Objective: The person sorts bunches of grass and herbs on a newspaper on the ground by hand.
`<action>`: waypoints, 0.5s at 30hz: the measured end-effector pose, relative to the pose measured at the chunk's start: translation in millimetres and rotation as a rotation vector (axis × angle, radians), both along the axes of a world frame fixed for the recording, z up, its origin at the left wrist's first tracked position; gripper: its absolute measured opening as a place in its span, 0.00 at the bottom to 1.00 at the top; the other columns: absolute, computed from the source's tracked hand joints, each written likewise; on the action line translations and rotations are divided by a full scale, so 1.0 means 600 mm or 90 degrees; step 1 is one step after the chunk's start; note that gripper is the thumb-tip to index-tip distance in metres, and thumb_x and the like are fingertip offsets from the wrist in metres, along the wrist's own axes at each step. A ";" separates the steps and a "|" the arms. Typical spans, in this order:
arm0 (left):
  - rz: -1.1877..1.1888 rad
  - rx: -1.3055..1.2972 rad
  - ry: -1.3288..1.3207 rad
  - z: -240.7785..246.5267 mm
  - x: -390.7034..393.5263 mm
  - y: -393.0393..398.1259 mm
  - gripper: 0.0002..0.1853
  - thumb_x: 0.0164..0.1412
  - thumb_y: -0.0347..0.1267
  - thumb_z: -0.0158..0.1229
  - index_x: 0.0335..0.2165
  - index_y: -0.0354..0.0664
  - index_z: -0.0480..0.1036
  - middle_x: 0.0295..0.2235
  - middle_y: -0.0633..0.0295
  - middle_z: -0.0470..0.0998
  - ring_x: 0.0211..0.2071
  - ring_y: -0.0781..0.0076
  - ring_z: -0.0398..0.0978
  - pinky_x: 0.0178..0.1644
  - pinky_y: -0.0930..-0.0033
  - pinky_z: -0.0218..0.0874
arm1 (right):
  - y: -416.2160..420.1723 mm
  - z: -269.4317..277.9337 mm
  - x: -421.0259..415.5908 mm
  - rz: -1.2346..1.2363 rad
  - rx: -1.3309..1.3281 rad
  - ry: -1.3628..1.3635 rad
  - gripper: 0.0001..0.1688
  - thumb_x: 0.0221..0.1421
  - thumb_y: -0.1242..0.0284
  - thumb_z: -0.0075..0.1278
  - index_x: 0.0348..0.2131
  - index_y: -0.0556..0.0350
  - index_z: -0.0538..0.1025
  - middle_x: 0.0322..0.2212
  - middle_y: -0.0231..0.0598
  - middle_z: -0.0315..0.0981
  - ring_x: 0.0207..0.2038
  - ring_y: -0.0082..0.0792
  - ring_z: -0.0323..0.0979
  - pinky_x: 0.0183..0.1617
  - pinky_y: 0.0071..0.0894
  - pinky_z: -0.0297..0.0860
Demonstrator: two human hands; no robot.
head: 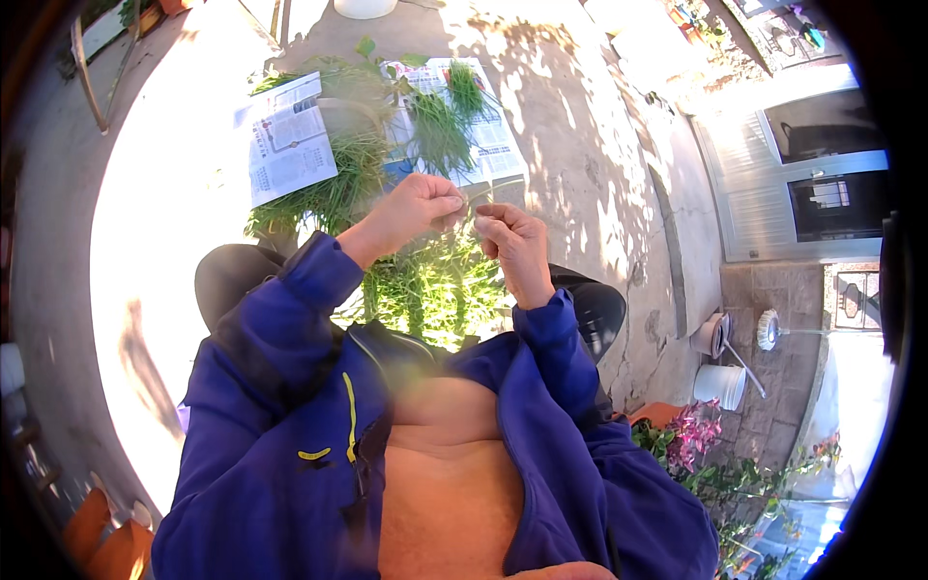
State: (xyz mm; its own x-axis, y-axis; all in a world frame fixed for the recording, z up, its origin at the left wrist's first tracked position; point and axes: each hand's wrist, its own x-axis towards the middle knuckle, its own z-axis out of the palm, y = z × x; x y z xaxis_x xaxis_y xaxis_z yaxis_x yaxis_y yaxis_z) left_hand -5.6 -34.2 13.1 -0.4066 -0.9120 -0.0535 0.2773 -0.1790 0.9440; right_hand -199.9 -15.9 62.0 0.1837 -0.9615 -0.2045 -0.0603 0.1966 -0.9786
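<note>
My left hand (415,208) and my right hand (516,246) are raised close together above my lap, fingertips pinched and almost touching. A thin pale green stem (500,187) runs from the fingertips of my left hand towards the right; whether my right hand also grips a strand is unclear. Beyond them, bunches of long green grass-like stems (438,134) and a smaller bunch (465,87) lie on newspaper sheets (500,138). Another newspaper sheet (286,156) lies on a larger heap of greens (348,174) at the left. More sunlit greens (435,290) are below my hands, between my knees.
Concrete paving (573,167) with patchy shade surrounds the newspapers. A white bucket (719,386) and a brownish pot (710,335) stand at the right, near pink flowers (694,435). A metal door (786,181) is at the upper right. Another white container (365,7) is at the top.
</note>
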 end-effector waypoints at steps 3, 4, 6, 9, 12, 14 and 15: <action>-0.052 -0.021 -0.013 0.007 0.002 0.007 0.10 0.65 0.28 0.51 0.30 0.34 0.75 0.23 0.70 0.72 0.25 0.84 0.66 0.30 0.80 0.57 | -0.004 -0.010 0.023 -0.012 -0.009 -0.031 0.07 0.51 0.79 0.54 0.28 0.69 0.78 0.16 0.29 0.68 0.18 0.17 0.60 0.21 0.19 0.56; -0.055 -0.020 -0.013 0.008 0.002 0.007 0.10 0.65 0.28 0.52 0.30 0.34 0.75 0.22 0.71 0.72 0.24 0.84 0.66 0.29 0.80 0.57 | -0.008 -0.020 0.020 -0.023 -0.026 -0.037 0.07 0.52 0.79 0.54 0.28 0.69 0.78 0.16 0.30 0.68 0.18 0.17 0.60 0.21 0.19 0.56; -0.062 -0.019 -0.007 0.008 0.001 0.005 0.10 0.65 0.29 0.52 0.30 0.34 0.75 0.21 0.72 0.70 0.24 0.85 0.64 0.28 0.80 0.55 | -0.010 -0.018 0.021 -0.047 -0.031 -0.065 0.06 0.53 0.79 0.54 0.28 0.68 0.78 0.17 0.33 0.71 0.17 0.19 0.62 0.21 0.20 0.58; -0.061 -0.023 -0.038 0.008 0.005 0.009 0.10 0.65 0.29 0.52 0.31 0.34 0.76 0.21 0.72 0.69 0.23 0.85 0.63 0.27 0.79 0.54 | -0.015 -0.029 0.013 -0.035 -0.001 -0.132 0.06 0.55 0.79 0.54 0.32 0.66 0.78 0.19 0.31 0.71 0.18 0.19 0.64 0.21 0.18 0.60; -0.066 -0.056 -0.103 0.000 -0.002 0.010 0.09 0.65 0.30 0.53 0.32 0.34 0.76 0.21 0.72 0.69 0.22 0.86 0.62 0.26 0.79 0.54 | -0.013 -0.031 0.013 -0.047 0.019 -0.148 0.06 0.55 0.78 0.54 0.32 0.65 0.78 0.18 0.31 0.69 0.17 0.20 0.65 0.22 0.19 0.61; -0.068 -0.097 -0.162 -0.004 -0.007 0.009 0.09 0.64 0.30 0.53 0.32 0.34 0.76 0.20 0.73 0.69 0.22 0.86 0.61 0.25 0.78 0.53 | -0.012 -0.036 0.005 -0.073 0.006 -0.125 0.05 0.56 0.78 0.54 0.28 0.64 0.77 0.18 0.32 0.69 0.18 0.22 0.66 0.22 0.20 0.62; -0.070 -0.118 -0.191 -0.002 -0.008 0.009 0.09 0.64 0.30 0.54 0.32 0.34 0.76 0.20 0.73 0.68 0.22 0.87 0.61 0.25 0.78 0.53 | -0.015 -0.034 -0.004 -0.098 -0.010 -0.137 0.06 0.56 0.78 0.54 0.27 0.63 0.76 0.18 0.32 0.69 0.18 0.22 0.66 0.21 0.21 0.62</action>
